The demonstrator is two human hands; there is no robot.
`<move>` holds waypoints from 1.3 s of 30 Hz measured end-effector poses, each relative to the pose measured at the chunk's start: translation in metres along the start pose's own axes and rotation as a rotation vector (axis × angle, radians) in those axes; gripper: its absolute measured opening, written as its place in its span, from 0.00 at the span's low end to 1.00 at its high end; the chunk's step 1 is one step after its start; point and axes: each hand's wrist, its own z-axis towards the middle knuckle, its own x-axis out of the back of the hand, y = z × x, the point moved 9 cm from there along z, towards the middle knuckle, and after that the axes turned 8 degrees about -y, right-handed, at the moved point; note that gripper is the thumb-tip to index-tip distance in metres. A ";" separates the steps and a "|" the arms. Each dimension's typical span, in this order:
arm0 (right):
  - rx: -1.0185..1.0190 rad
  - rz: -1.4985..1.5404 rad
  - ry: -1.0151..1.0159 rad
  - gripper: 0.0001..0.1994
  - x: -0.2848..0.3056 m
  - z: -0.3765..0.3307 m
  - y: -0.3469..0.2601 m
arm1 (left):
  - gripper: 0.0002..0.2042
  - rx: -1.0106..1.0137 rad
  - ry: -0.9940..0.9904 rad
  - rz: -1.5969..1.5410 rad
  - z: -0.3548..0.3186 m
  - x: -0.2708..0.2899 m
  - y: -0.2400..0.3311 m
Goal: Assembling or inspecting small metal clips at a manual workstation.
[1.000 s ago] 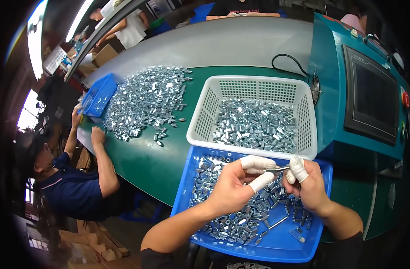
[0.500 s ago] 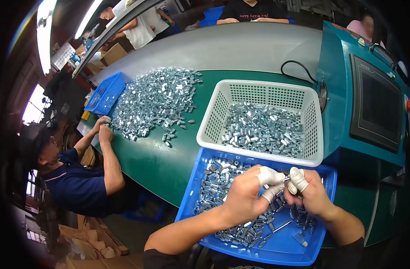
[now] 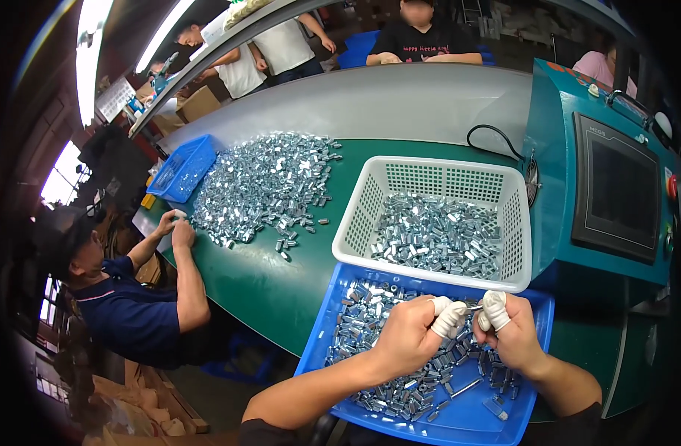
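Note:
Over the blue tray (image 3: 322,346), both my hands are closed and brought close together, with white wrapping on several fingertips. A slim silver metal piece (image 3: 474,308) shows in the gap between them. My left hand (image 3: 415,333) grips it from the left with thumb and fingers. From the other side my right hand (image 3: 513,327) pinches it; its ends are hidden by the fingertips. Below lie many loose silver hex coupling nuts (image 3: 363,312). A thin metal rod (image 3: 467,388) and a small clear-and-blue piece (image 3: 495,408) rest on the tray's bottom.
A white perforated basket (image 3: 344,241) holding more nuts stands behind the tray. To the right is a teal machine (image 3: 552,201) with a dark screen. A co-worker (image 3: 147,297) sits left, hands at a big heap of nuts (image 3: 262,186) beside a blue bin (image 3: 180,167).
The view has tilted, so the scene sits slightly lower. My left fingers have curled in more closely, while both hands stay together around the slim piece.

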 end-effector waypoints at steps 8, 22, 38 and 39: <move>-0.171 0.114 -0.057 0.20 0.002 0.003 0.013 | 0.10 -0.353 0.193 0.290 -0.002 0.013 0.039; -0.124 0.181 0.123 0.24 0.017 0.002 0.013 | 0.09 -0.153 0.088 0.585 0.004 0.009 0.011; -0.099 0.183 0.106 0.24 0.013 -0.001 0.011 | 0.08 0.045 -0.150 0.624 0.003 -0.026 -0.030; -0.081 0.161 0.081 0.23 0.013 0.002 0.007 | 0.08 0.052 -0.143 0.552 0.007 -0.023 -0.033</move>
